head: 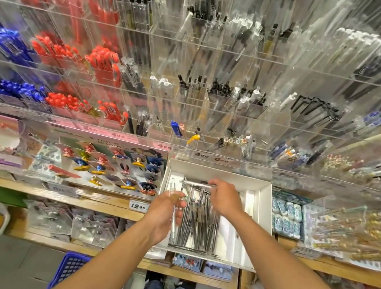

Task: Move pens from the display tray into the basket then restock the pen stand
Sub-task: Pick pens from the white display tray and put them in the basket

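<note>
Blue plastic lattice basket point(71, 272): on floor, lower left, below wooden shelf edge. Left hand point(165, 212): fingers curled round clear slim pens point(174, 215) at left side of white rectangular display tray point(263, 203). Grey-barrelled pens piled inside tray. Right hand point(223, 198): pinching one silvery pen point(193, 183), held crosswise above pile.

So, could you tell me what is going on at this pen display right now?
A person stands at a stationery shelf, both hands in a white tray holding a heap of dark pens. The left hand grips a clear pen, and the right hand pinches a silvery pen held crosswise above the heap. A blue basket sits on the floor below; what it holds cannot be seen. Most pens remain in the tray.
</note>
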A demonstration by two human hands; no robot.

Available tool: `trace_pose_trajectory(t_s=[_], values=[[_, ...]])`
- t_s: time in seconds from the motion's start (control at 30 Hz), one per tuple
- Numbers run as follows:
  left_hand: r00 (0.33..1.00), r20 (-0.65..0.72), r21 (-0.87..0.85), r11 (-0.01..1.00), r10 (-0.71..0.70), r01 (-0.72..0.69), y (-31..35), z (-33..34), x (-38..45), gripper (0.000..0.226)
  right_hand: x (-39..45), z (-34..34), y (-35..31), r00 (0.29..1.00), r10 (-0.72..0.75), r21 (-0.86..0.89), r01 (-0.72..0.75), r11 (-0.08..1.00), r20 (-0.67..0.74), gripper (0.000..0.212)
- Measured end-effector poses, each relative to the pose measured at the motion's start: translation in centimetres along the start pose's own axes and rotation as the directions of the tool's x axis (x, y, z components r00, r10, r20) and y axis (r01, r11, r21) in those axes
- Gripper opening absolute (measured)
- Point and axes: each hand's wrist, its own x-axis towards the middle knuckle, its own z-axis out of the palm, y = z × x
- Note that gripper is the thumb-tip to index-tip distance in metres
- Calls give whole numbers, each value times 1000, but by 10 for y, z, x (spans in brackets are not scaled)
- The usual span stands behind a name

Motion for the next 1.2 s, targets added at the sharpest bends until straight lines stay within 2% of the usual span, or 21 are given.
trace_pose_trajectory(t_s=[0.13,0.3,0.37,0.6,0.7,0.8,0.9,1.07,1.13,1.2], values=[[1000,-13,24,1000,15,-15,-1,-5,-2,25,35,11,-1,984,-143,-372,171,912,102,40],[999,-37,36,999,38,-36,-2,-11,1,23,43,19,-3,945,-278,-587,326,741,174,37],[999,-37,23,999,36,-35,-3,-13,1,22,41,23,-3,936,-297,-624,348,699,189,35],[998,-37,-4,999,43,-44,-7,-16,3,21,28,27,-1,913,-384,-627,379,681,134,29],[999,-18,-5,999,46,-46,-7,-16,1,21,21,16,8,910,-399,-663,366,653,109,16],[999,-7,1,999,49,-49,-5,-17,0,22,13,-4,11,912,-390,-577,389,719,129,18],[999,4,-9,999,52,-52,-2,-18,-1,21,-4,-26,5,902,-354,-412,429,804,248,23],[991,33,53,990,129,-131,3,-21,-6,17,-28,-52,-26,771,-425,-229,574,786,475,20],[980,59,123,973,191,-197,5,-21,-10,14,-35,-58,-40,760,-451,-76,543,836,468,21],[969,101,221,945,224,-242,8,-22,-15,14,-41,-60,-53,779,-461,154,439,885,424,22]])
